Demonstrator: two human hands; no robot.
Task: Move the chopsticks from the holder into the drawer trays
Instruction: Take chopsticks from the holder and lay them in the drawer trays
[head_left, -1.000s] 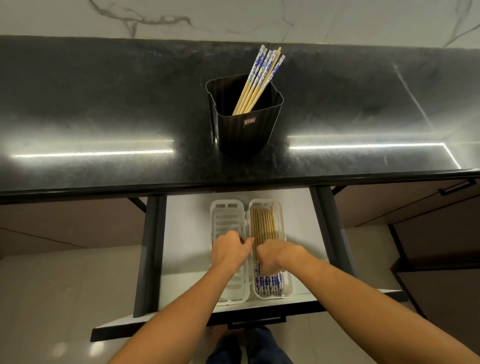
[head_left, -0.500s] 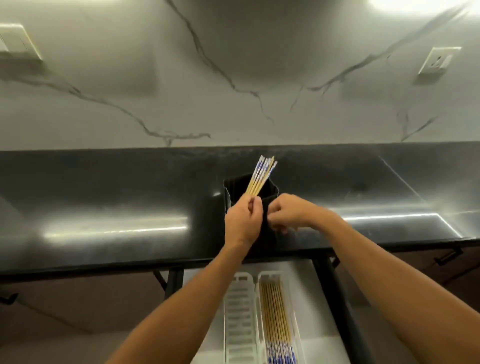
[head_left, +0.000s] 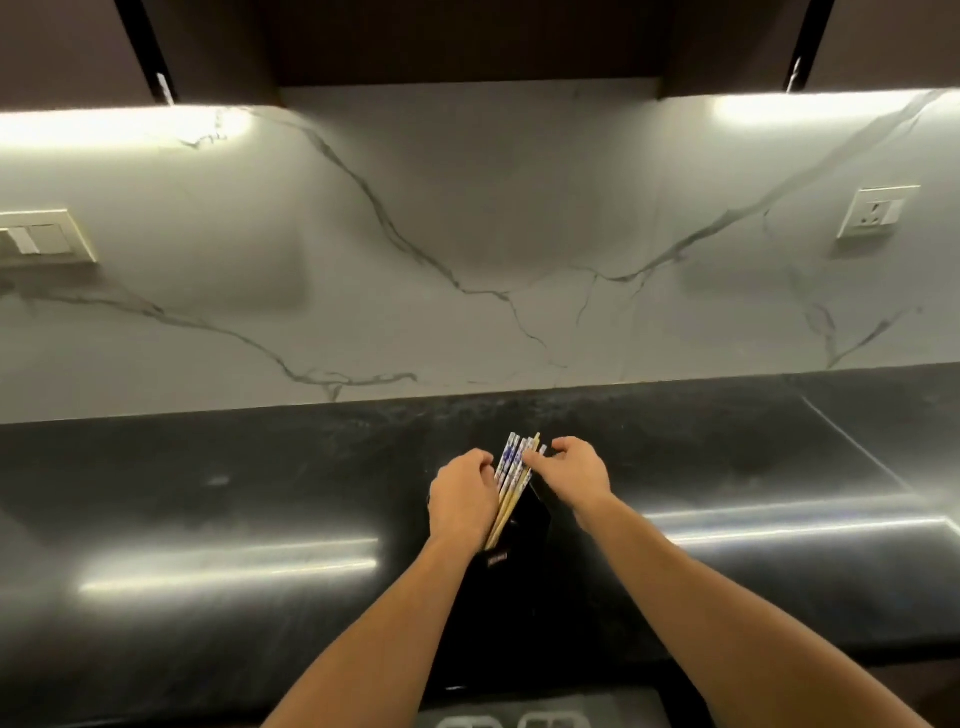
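The chopsticks (head_left: 511, 480) stand bundled in the black holder (head_left: 524, 525) on the dark countertop (head_left: 218, 519), leaning up and to the right, their blue-and-white patterned ends fanned out at the top between my two hands. Far left on the marble backsplash (head_left: 467, 234) sits a switch plate (head_left: 39, 239). My left hand (head_left: 462, 499) is curled against the left side of the bundle, fingers touching the sticks; whether it truly grips them I cannot tell. My right hand (head_left: 574, 473) comes in from the right, its fingertips (head_left: 532, 457) pinching at the patterned tops. A wall socket (head_left: 875, 212) shows far right. At the bottom edge, the rims of the white drawer trays (head_left: 511, 721) just peek in below the counter's front.
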